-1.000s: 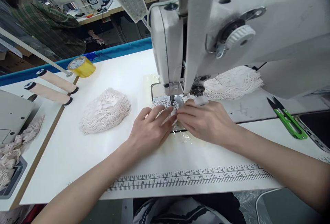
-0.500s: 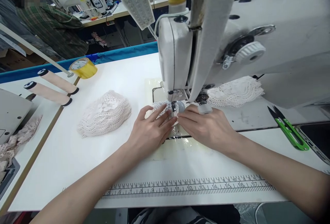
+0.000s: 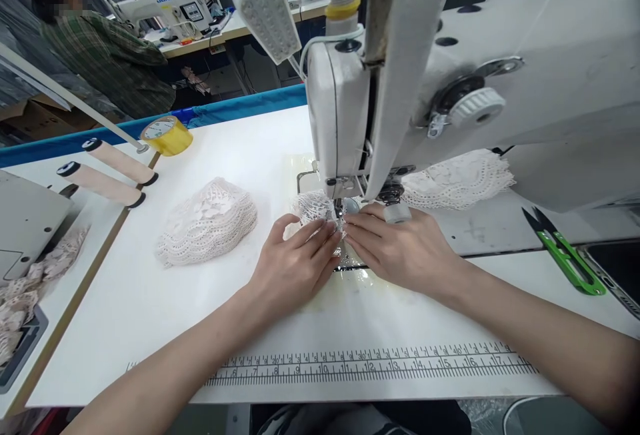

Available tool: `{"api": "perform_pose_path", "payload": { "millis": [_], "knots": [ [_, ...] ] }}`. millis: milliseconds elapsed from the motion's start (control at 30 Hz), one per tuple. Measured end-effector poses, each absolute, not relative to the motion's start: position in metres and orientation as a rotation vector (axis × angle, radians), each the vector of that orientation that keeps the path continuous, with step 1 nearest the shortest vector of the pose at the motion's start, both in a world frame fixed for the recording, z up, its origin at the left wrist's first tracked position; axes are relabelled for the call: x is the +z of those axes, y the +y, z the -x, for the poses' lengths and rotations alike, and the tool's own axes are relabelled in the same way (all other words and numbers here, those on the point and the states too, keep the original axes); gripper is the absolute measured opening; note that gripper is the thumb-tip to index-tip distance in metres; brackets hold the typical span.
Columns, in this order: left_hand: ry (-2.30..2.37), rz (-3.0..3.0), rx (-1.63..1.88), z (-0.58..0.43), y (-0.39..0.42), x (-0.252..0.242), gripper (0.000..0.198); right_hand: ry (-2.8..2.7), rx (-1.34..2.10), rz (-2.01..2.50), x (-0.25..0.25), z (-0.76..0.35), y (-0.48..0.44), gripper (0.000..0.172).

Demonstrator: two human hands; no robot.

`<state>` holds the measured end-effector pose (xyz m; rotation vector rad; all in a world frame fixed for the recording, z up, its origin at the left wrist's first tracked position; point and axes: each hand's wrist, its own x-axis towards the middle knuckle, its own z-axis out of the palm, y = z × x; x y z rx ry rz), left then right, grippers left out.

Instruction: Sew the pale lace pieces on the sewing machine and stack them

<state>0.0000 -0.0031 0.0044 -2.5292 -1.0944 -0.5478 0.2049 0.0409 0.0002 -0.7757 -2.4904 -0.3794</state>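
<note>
A small piece of white lace [image 3: 314,208] lies under the presser foot [image 3: 339,207] of a white sewing machine [image 3: 450,88]. My left hand [image 3: 295,265] rests on the table with its fingers laid flat on the lace, just left of the needle. My right hand [image 3: 405,248] mirrors it from the right, its fingertips pressed together on the lace edge beside the foot. The fingertips of both hands almost meet in front of the needle.
A pile of lace pieces [image 3: 205,221] sits left of my hands and another [image 3: 457,178] behind the machine arm. Green thread snips [image 3: 565,251] lie at the right. Yellow tape roll [image 3: 166,135] and two tubes [image 3: 107,171] stand at the back left. A printed ruler [image 3: 380,365] lines the front edge. A person in a plaid shirt [image 3: 100,55] is far left.
The lace under the foot has bunched up and shifted slightly left and back; my fingers slid forward with it. The view has drifted a little.
</note>
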Motion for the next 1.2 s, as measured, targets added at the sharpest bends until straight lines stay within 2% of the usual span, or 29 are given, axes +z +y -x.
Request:
{"api": "perform_pose_path", "payload": {
  "millis": [900, 1200],
  "knots": [
    [-1.152, 2.588, -0.598, 0.004, 0.008, 0.001, 0.025, -2.511, -0.421, 0.847, -0.003, -0.205, 0.041, 0.022],
    [-1.171, 2.588, -0.566, 0.005, 0.012, 0.0, 0.027, -2.529, -0.414, 0.923, -0.005, -0.205, 0.041, 0.027]
  ]
}}
